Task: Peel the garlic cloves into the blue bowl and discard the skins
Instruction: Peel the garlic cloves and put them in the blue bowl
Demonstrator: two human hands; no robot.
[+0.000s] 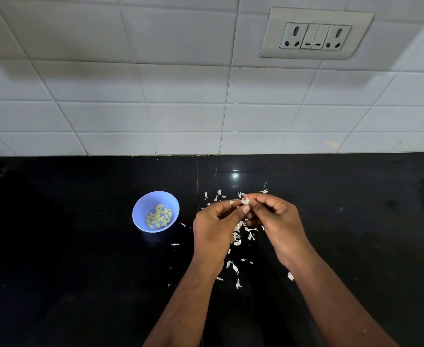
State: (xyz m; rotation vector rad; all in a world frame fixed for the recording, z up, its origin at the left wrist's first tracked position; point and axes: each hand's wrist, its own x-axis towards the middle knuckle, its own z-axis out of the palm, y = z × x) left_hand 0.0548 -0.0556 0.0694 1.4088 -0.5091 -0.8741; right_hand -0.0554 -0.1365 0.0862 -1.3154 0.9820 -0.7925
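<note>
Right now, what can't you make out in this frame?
Head view only:
- Clove: mostly covered by the fingertips of left hand and right hand; how far peeled is unclear.
- Skins under the hands: partly hidden.
- Count of cloves in bowl: too small.

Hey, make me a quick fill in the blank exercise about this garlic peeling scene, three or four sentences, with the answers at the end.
1. The peeled cloves lie in a bowl coloured ____.
2. The bowl stands to the ____ of both hands.
3. The left hand and right hand pinch one ____ between their fingertips.
4. Loose skins lie scattered on the ____ countertop.

Answers: blue; left; garlic clove; black
</note>
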